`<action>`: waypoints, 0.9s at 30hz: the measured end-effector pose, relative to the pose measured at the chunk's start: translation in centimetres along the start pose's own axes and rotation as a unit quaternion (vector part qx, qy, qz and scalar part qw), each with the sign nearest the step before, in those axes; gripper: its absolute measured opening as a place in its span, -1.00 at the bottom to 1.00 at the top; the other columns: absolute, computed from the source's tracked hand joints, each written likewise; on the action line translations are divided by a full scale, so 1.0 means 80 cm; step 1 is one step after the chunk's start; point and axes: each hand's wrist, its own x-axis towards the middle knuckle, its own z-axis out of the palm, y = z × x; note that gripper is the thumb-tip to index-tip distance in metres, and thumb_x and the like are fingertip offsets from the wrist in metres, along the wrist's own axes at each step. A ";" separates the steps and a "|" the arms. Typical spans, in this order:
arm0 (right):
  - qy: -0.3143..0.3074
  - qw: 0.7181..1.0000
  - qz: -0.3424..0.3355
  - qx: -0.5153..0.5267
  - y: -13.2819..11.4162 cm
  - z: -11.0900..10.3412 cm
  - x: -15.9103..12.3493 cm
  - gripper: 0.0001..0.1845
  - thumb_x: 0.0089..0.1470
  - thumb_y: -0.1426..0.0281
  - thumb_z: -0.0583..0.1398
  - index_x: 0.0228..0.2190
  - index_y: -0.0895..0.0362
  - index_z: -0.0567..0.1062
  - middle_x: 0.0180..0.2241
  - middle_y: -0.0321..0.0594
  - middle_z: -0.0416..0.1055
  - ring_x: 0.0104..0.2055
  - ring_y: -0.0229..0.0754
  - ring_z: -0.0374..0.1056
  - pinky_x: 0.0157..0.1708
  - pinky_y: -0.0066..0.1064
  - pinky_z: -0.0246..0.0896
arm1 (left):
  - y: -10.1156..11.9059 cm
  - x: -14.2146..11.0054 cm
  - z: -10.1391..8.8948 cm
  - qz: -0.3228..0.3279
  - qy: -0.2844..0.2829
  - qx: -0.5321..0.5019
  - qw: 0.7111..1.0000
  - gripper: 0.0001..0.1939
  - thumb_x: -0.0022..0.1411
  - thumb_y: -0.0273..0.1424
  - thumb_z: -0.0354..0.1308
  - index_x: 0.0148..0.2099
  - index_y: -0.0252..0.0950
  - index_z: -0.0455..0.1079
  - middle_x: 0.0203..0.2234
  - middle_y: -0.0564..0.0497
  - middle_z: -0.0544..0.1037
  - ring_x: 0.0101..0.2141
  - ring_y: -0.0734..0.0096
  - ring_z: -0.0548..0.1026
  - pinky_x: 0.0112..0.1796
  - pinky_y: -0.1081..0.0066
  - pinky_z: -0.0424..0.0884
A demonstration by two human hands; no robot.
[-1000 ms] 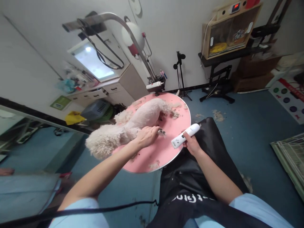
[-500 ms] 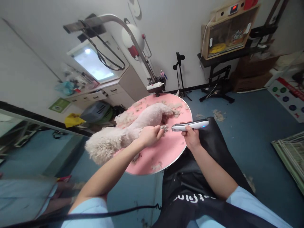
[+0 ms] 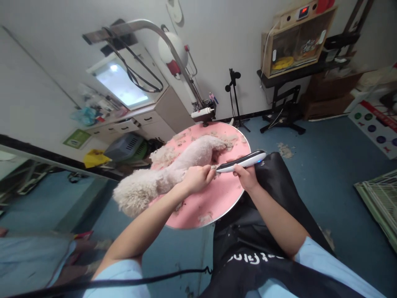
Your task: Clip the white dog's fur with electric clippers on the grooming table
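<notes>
A white dog (image 3: 198, 152) lies on a round pink grooming table (image 3: 217, 198), its body clipped short and its head still curly and full. My left hand (image 3: 198, 179) is closed around one of its front legs, the paw sticking out past my fingers. In my right hand (image 3: 246, 176) is a white and black hair clipper (image 3: 242, 162) with a small blue light. The clipper's blade end touches or nearly touches the paw beside my left fingers; the exact contact is too small to tell.
Loose fur (image 3: 164, 155) lies in clumps on the tabletop, with more on the floor. A curved metal grooming arm (image 3: 173, 47) with a black loop rises behind the table. A black cable (image 3: 149, 279) crosses low in front. Against the wall stand drawers (image 3: 149, 119) and a wooden cabinet (image 3: 268, 54).
My right hand has brought the clipper left, so its blade end is now at the paw. The clipper is tilted more, rear end higher. My left hand keeps its hold on the leg.
</notes>
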 end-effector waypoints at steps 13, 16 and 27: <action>0.005 0.979 0.079 0.186 0.017 0.000 0.003 -0.61 -0.28 0.32 0.38 -0.34 -0.02 0.39 -0.38 -0.38 0.52 -0.47 -0.31 0.32 -0.51 -0.49 0.22 | -0.010 0.015 -0.020 -0.020 0.014 -0.196 0.980 -0.54 0.38 -0.13 -0.17 -0.43 -0.24 0.35 -0.51 -0.01 0.56 -0.45 0.31 0.49 -0.35 0.38 0.32; 0.040 0.976 0.090 0.197 0.030 0.009 -0.003 -0.66 -0.24 0.29 0.36 -0.36 -0.01 0.40 -0.39 -0.37 0.51 -0.49 -0.31 0.29 -0.49 -0.44 0.27 | -0.006 0.020 -0.019 -0.032 0.020 -0.237 0.971 -0.52 0.39 -0.12 -0.19 -0.46 -0.25 0.31 -0.56 0.01 0.54 -0.50 0.34 0.45 -0.39 0.38 0.29; -0.001 0.973 0.114 0.201 0.035 0.013 -0.008 -0.66 -0.27 0.30 0.36 -0.37 -0.01 0.42 -0.26 -0.32 0.57 -0.37 -0.23 0.40 -0.38 -0.36 0.37 | 0.002 0.020 -0.018 -0.046 0.025 -0.314 0.948 -0.55 0.37 -0.15 -0.17 -0.50 -0.24 0.24 -0.67 0.04 0.44 -0.58 0.39 0.43 -0.49 0.41 0.29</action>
